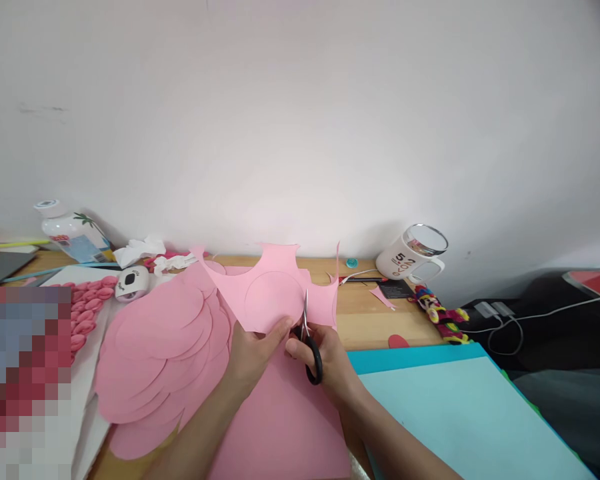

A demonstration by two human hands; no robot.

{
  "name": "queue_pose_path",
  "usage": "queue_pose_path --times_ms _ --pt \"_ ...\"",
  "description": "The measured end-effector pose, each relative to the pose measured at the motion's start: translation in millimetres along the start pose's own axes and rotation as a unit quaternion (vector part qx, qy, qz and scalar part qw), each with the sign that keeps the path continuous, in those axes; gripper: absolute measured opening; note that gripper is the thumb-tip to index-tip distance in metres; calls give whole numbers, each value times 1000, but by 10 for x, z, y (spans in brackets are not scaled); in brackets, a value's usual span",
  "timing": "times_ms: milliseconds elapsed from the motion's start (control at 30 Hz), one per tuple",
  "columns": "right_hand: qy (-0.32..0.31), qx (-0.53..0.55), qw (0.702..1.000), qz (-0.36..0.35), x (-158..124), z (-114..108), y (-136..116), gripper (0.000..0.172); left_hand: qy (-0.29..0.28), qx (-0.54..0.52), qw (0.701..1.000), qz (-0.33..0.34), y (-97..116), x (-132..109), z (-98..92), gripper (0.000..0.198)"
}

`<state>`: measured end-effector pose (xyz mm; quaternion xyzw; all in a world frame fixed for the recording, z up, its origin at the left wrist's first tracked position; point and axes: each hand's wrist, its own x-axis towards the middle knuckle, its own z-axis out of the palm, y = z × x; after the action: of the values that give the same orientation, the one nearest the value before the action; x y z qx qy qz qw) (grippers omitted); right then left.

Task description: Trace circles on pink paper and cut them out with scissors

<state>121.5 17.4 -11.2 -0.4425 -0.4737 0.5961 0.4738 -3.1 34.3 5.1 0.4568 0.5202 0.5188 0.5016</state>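
Note:
My left hand pinches the lower edge of a pink paper sheet, which is held up off the table. Curved bites are cut from the sheet's outline, and a drawn circle shows on its middle. Black-handled scissors are in my right hand, fingers around the handles. Their blades point up against the paper at the right side of the drawn circle. Below both hands lies a pink sheet stack. To the left, overlapping pink paper circles form a pile.
Blue sheets lie at the right. Behind them are a white lidded mug, a small doll and pink scraps. A white bottle, crumpled tissue and a white device stand at the left, before the wall.

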Motion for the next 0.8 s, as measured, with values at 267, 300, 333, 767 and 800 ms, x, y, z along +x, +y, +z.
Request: queue_pose_path --times_ms 267,300,333,767,800 --pt "12 24 999 21 3 6 14 35 -3 -8 1000 -4 -18 4 -15 27" --pt "13 27 999 22 5 8 15 35 -6 -14 1000 -2 -24 5 -17 27" --pt "14 32 999 23 6 9 12 35 -8 -20 1000 1 -30 6 -18 27" --pt "24 34 998 49 5 18 4 30 -45 -46 998 -25 30 -10 -18 22" --pt "24 35 998 50 1 16 8 30 -48 -49 997 -22 42 -14 -18 23"
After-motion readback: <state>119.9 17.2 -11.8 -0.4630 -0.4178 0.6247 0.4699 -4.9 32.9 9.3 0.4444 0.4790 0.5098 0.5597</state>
